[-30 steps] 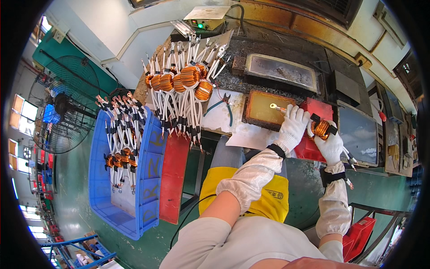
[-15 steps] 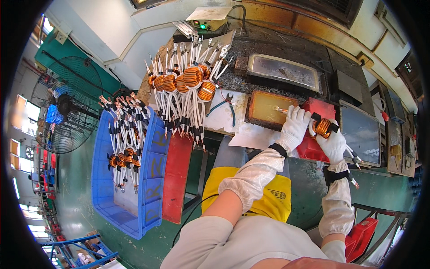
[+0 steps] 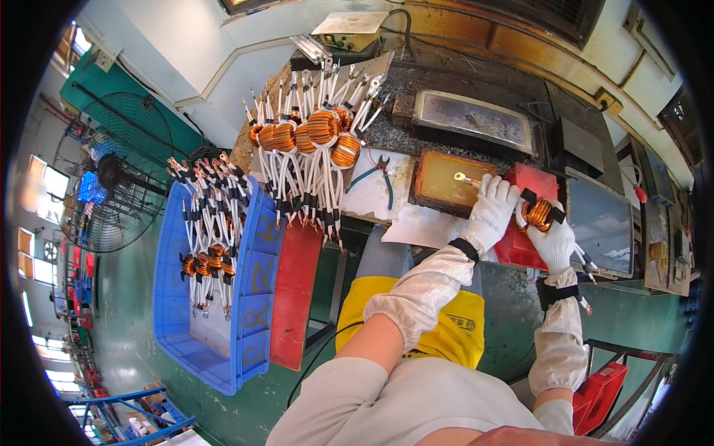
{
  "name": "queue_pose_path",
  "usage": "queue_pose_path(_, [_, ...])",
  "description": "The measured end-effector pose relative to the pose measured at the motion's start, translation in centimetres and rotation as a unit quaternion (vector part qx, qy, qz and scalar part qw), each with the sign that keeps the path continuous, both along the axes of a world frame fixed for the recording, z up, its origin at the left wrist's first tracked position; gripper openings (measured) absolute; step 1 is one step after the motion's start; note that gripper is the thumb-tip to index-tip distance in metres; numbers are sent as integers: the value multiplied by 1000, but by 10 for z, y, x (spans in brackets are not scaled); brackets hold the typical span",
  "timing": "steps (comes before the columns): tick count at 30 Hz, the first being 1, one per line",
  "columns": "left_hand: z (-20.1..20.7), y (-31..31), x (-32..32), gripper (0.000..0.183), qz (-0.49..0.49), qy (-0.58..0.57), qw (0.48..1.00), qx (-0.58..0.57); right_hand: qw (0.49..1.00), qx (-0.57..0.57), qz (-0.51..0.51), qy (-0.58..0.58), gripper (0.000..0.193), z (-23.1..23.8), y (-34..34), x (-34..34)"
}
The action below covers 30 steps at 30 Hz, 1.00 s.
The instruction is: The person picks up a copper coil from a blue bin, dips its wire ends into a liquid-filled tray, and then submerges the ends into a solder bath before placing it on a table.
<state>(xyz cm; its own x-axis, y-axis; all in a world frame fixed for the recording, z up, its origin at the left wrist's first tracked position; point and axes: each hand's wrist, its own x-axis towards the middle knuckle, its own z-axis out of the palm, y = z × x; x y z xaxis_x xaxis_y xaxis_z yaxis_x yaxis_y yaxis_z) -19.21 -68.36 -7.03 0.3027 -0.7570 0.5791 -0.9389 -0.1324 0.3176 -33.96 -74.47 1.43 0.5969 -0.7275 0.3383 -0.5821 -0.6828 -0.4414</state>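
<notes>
My right hand (image 3: 554, 247), in a white glove, is closed around a copper-wound toroidal coil (image 3: 538, 214) with black tape and white leads. Some of its leads hang out past the right of that hand. My left hand (image 3: 492, 212), also gloved, pinches a lead near its end. From those fingers a ring terminal (image 3: 462, 178) sticks out to the left, over a shallow tray (image 3: 425, 195) of amber stuff. The pinched part of the lead is hidden by the glove. Under the coil lies a red container (image 3: 520, 249).
A metal-rimmed bath (image 3: 428, 95) stands behind the amber tray. Left of it are pliers (image 3: 388, 182) and a pile of similar coils (image 3: 323, 128). A blue crate (image 3: 256, 312) with more coils sits at the left, near a fan (image 3: 111, 172). A grey-topped tray (image 3: 601, 215) is at the right.
The ring terminal has turned slightly, so its ring shows more plainly over the amber tray. The green light on the box at the back has gone out. Both hands keep their hold.
</notes>
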Motion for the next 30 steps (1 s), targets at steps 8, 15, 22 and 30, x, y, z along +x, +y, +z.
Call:
queue_pose_path(8, [9,0,0,38,8,-45,999,-15,999,26,-17,-41,54,-9,1,-5])
queue_pose_path(15, [26,4,4,47,-9,-57,996,-62,994,56,-5,-89,52,-16,0,-9])
queue_pose_path(22, [18,13,17,54,-1,-48,998,-47,995,61,-17,-81,49,-17,0,-1])
queue_pose_path(30, [35,89,52,56,-23,52,998,10,976,116,33,-179,40,-51,-20,-11])
